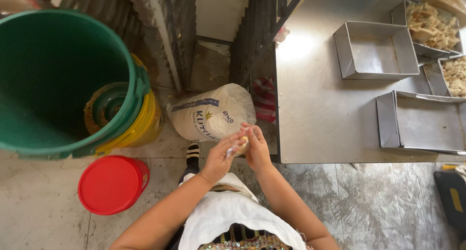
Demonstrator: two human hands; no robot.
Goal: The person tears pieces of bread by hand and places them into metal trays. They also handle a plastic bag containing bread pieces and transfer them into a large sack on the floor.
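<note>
The left hand (217,161) and the right hand (257,150) are pressed close together, and both hold one small pale soft lump that looks like dough (241,145). The fingers of both hands curl tight around it, so only a little bit peeks out between them. The lump sits right in the middle of the grip. The left hand is under it and on its left side. The right hand covers its right side. Neither hand is nearer than the other, because both touch it. The lump is too hidden to tell which way its long side points.

Just past the hands, farther from the body, a white cloth sack with blue marks (212,112) lies on its side on the floor. To the right of the hands is the corner of a shiny grey metal table (315,114). On it, well away from the hands, sit empty square metal trays (374,48) and trays filled with pale cut pieces (429,24). Far to the left stands a big green plastic bucket (53,75), with a round red plastic lid (111,184) nearer.
</note>
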